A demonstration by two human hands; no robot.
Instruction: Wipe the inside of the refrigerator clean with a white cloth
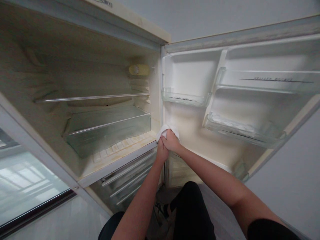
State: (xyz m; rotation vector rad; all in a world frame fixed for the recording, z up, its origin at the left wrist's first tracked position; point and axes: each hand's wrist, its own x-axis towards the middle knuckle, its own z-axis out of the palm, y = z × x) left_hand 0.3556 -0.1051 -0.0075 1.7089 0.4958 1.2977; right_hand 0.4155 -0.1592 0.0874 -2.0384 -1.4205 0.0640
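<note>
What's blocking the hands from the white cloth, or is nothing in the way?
Nothing visible is in the way: the right hand is on the white cloth, with the left hand close against it, near the hinged edge of the fridge door.

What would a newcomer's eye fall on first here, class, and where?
Likely the left hand and right hand, together at a white cloth mid-picture. Next, the open fridge on the left, its door standing wide to the right. A yellow fitting stands out high on the inner right wall.
</note>
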